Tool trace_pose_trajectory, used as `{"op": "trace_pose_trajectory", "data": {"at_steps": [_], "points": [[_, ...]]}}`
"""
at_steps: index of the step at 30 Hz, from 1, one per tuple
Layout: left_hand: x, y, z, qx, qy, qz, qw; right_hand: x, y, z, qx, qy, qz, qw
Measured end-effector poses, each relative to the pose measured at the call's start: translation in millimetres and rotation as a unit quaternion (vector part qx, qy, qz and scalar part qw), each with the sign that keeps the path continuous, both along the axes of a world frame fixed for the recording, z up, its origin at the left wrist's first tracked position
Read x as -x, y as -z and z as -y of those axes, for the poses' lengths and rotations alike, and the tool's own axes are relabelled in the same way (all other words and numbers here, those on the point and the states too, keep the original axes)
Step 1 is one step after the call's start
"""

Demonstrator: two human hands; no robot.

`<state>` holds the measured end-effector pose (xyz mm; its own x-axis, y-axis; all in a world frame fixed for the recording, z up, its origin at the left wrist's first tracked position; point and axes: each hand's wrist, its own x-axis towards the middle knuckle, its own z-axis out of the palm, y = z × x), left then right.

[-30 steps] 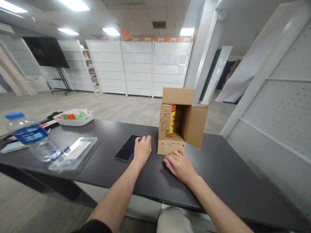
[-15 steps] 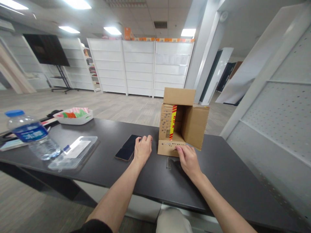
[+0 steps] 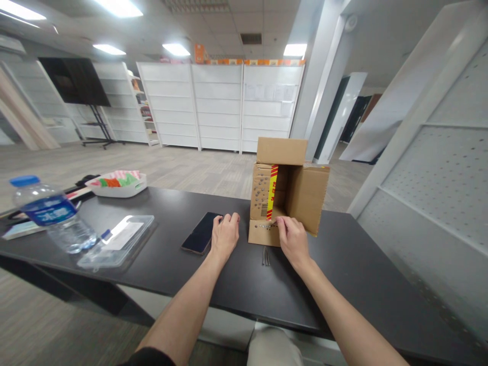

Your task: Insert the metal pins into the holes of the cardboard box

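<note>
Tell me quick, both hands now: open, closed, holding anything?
Left hand: curled by the phone; can't tell whether it holds anything.
Right hand: closed, pinching what looks like a nail at the box flap.

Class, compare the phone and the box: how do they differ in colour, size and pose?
Colour: the phone shows a dark face, while the box is brown with a yellow-and-red strip.
Size: the box is much larger than the phone.
Pose: the phone lies flat; the box stands tall, open towards the viewer.
Shared: both rest on the table.
</note>
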<state>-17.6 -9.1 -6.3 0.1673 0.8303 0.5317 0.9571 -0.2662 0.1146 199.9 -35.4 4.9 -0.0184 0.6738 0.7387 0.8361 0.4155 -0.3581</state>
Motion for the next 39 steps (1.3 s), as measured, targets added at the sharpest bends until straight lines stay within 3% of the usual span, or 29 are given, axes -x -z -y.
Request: {"op": "trace_pose_trajectory", "data": {"at_steps": [6,17,27,39], "points": [[-0.2,-0.9,0.5,0.004,-0.001,0.000,1.000,0.2,3.3,1.2,-0.010,0.024,0.065,0.998],[0.0,-1.8,1.3,0.005,0.002,0.004,1.000,-1.1,-3.9,2.3,-0.011,0.003,0.201,0.980],[-1.1,-4.9,2.6,0.012,-0.004,-0.002,1.000,-2.6,4.9,-2.1,0.004,0.021,0.208,0.978],[0.2,0.4,0.2,0.004,-0.002,-0.005,1.000,-3.6,1.6,3.4,0.013,0.015,0.240,0.971]]}}
